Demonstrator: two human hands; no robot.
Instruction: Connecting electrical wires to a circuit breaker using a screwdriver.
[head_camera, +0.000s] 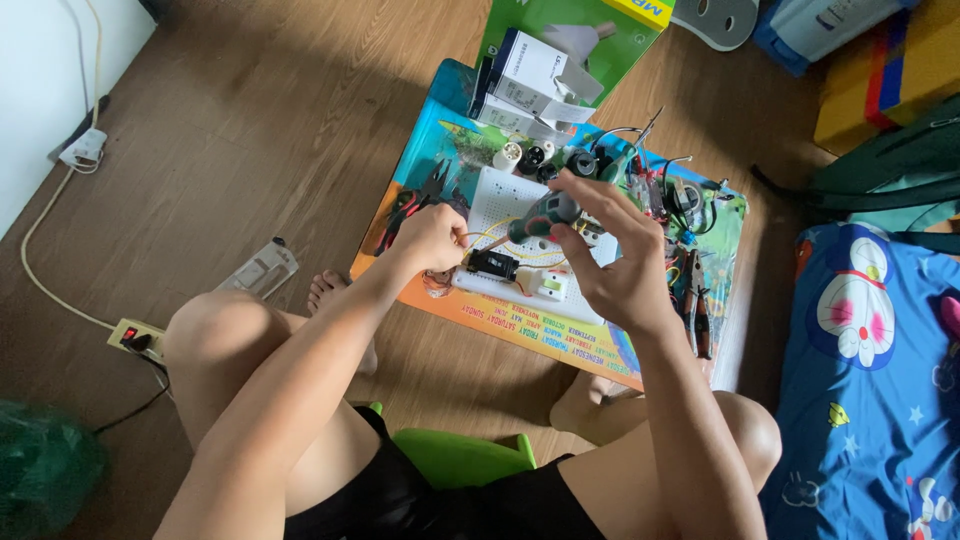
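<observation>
Green-bodied electric screwdriver (543, 213) sits clamped in the right hand (615, 262), whose fingers (592, 196) wrap its top, above the white breadboard (520, 215) on the colourful table (660, 340). At nine o'clock from it, the left hand (432, 238) pinches a yellow wire (478, 239), fingers together, beside a black component (493, 265).

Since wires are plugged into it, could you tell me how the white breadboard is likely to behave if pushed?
The white breadboard looks flat and rigid, so it would probably slide, not tip. Wires pinched by the left hand would likely tug. The right hand hovers above.
</observation>
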